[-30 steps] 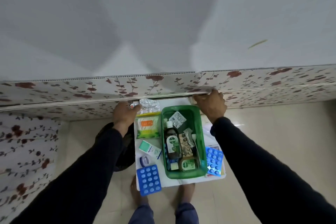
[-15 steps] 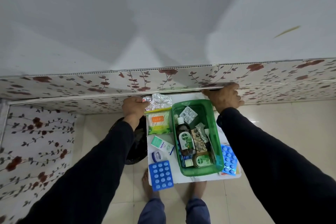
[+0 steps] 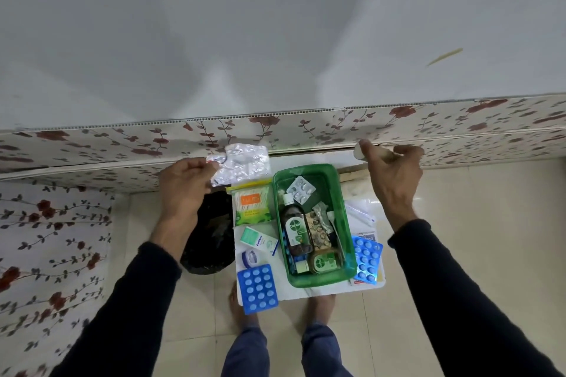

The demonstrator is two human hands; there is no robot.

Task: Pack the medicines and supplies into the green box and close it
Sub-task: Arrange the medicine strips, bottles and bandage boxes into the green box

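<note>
The green box (image 3: pixel 350 277) stands open on a small white table (image 3: pixel 309 292). Inside lie a brown Dettol bottle (image 3: pixel 296 231), a silver pill strip (image 3: pixel 301 189), a green jar (image 3: pixel 324 262) and other packets. My left hand (image 3: pixel 183 190) is raised left of the box and pinches a silver foil blister pack (image 3: pixel 243 167). My right hand (image 3: pixel 393 174) is raised right of the box, closed on a small white roll (image 3: pixel 359 151). On the table beside the box lie a cotton-bud pack (image 3: pixel 251 203), a white-green carton (image 3: pixel 258 240), a small round tin (image 3: pixel 250 257) and two blue blister sheets (image 3: pixel 258 288) (image 3: pixel 366 259).
A floral-patterned panel (image 3: pixel 306 128) runs along the back, with more floral panel (image 3: pixel 46 239) at the left. A black bag (image 3: pixel 211 236) sits on the tiled floor left of the table. My bare feet (image 3: pixel 242 303) show under the table's front edge. Clear plastic packets (image 3: pixel 360 211) lie right of the box.
Both hands have lifted away from the table's far edge. The left hand has picked up the silver foil pack and the right hand now holds a small white roll.
</note>
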